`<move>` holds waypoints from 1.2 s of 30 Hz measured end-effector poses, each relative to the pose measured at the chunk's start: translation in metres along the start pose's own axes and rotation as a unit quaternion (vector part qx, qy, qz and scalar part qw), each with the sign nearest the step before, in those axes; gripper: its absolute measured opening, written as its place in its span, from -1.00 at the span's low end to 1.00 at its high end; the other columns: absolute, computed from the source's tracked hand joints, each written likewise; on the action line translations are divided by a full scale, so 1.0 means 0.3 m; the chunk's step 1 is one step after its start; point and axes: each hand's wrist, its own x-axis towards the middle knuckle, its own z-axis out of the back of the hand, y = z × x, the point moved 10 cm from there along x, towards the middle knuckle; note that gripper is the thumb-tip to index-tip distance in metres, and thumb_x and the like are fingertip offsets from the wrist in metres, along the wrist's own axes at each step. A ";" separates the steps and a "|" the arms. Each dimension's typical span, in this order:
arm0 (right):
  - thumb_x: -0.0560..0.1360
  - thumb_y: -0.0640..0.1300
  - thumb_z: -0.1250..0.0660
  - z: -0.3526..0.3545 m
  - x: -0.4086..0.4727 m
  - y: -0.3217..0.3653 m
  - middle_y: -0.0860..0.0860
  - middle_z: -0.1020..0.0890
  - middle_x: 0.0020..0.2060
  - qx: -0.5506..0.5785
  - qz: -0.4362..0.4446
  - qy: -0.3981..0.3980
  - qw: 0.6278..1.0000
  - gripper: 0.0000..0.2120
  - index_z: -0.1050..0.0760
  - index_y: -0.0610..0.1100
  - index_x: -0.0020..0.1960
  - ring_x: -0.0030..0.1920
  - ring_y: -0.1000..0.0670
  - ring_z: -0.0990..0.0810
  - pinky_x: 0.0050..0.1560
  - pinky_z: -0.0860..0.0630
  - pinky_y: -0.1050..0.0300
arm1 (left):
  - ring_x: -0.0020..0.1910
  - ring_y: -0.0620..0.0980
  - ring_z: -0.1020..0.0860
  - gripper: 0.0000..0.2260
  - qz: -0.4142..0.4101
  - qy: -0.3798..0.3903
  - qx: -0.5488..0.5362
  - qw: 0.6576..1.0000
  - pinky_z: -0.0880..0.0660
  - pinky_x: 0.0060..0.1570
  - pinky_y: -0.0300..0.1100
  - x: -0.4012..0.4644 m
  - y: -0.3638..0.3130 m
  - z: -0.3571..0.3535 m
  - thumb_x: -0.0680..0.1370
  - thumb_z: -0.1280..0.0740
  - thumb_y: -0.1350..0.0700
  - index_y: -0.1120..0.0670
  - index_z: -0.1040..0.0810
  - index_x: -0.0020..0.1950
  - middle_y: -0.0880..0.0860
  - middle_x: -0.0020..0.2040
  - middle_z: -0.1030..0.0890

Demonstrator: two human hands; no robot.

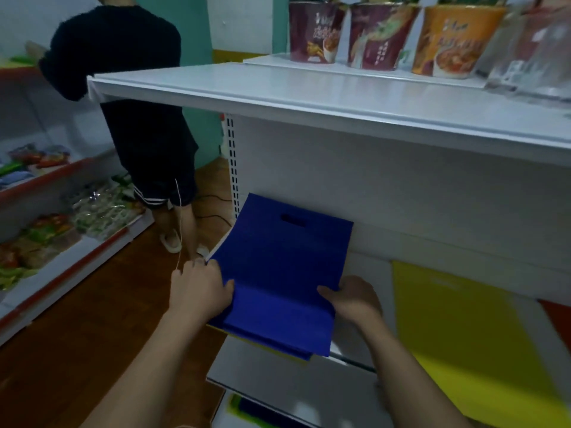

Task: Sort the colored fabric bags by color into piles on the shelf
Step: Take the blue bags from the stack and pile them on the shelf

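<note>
L+R hands' grip [200, 288] on blue bag [284, 273]

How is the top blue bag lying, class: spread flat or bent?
Bent. The blue bag curves up against the shelf's back panel, its handle slot raised, while the left hand and right hand grip its near edges.

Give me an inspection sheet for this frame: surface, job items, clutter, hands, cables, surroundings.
Surface: white shelf, lower tier, partly covered by bags.
Job's things: blue bags stacked at the shelf's left end, yellow edge showing beneath; yellow bag to their right; red bag at frame edge.
Clutter: noodle cups on the upper tier.
Grippers: left hand and right hand grip the blue stack's two sides.
Cables: black cable on the floor; white string hanging.
Surroundings: another person standing at left; packaged goods on the opposite rack.
</note>
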 end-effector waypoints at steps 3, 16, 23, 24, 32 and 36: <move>0.51 0.06 -0.33 0.016 -0.018 -0.008 0.05 -0.48 -0.41 0.023 0.004 -0.024 0.999 -0.65 -0.34 -0.06 -0.36 -0.37 0.05 -0.49 -0.42 -0.32 0.17 | 0.24 0.11 -0.44 -0.52 0.009 0.008 -0.009 1.000 -0.37 0.20 0.01 0.048 0.010 -0.015 0.55 -0.17 -0.27 0.10 -0.46 0.21 0.13 0.24 -0.49; 0.55 0.09 -0.30 -0.008 -0.034 -0.040 0.13 -0.65 -0.19 0.150 -0.012 -0.035 0.988 -0.78 -0.59 -0.05 -0.08 -0.22 0.10 -0.62 -0.20 -0.58 0.18 | -0.12 -0.03 -0.53 -0.63 -0.025 0.192 -0.077 0.978 -0.52 -0.07 -0.11 0.221 -0.026 -0.123 0.55 -0.24 -0.24 0.07 -0.43 0.06 0.04 -0.09 -0.51; 0.61 0.09 -0.17 -0.010 -0.041 -0.032 -0.05 -0.62 -0.30 0.066 -0.006 -0.068 0.996 -0.58 -0.50 -0.22 -0.21 -0.32 -0.04 -0.57 -0.29 -0.49 0.06 | -0.16 -0.04 -0.52 -0.69 -0.095 0.091 -0.027 0.991 -0.50 0.01 -0.05 0.244 -0.059 -0.090 0.62 -0.11 -0.18 0.00 -0.51 0.02 -0.01 -0.16 -0.52; 0.61 0.08 -0.17 -0.009 -0.041 -0.032 -0.08 -0.62 -0.30 0.074 -0.006 -0.070 0.995 -0.57 -0.51 -0.23 -0.21 -0.31 -0.07 -0.58 -0.29 -0.49 0.05 | -0.17 -0.04 -0.51 -0.69 -0.094 0.060 -0.018 0.994 -0.48 0.03 -0.05 0.242 -0.060 -0.074 0.61 -0.10 -0.19 -0.01 -0.51 0.01 -0.02 -0.18 -0.51; 0.62 0.15 -0.07 0.009 -0.028 0.021 -0.03 -0.56 -0.31 -0.031 0.006 -0.069 0.997 -0.55 -0.41 -0.12 -0.28 -0.32 -0.06 -0.53 -0.41 -0.34 0.15 | -0.15 0.02 -0.52 -0.75 -0.071 -0.064 -0.075 0.993 -0.42 0.01 -0.04 0.191 -0.025 -0.015 0.56 -0.29 -0.10 0.07 -0.43 0.05 -0.02 -0.18 -0.48; 0.61 0.09 -0.17 0.000 -0.022 0.034 -0.02 -0.63 -0.04 0.030 0.010 -0.078 0.996 -0.70 -0.50 -0.12 0.10 -0.11 -0.06 -0.60 -0.14 -0.56 0.06 | -0.08 0.10 -0.55 -0.65 -0.046 -0.052 -0.126 0.990 -0.48 -0.02 0.00 0.188 -0.009 -0.024 0.53 -0.34 -0.09 0.10 -0.35 0.14 0.06 -0.10 -0.51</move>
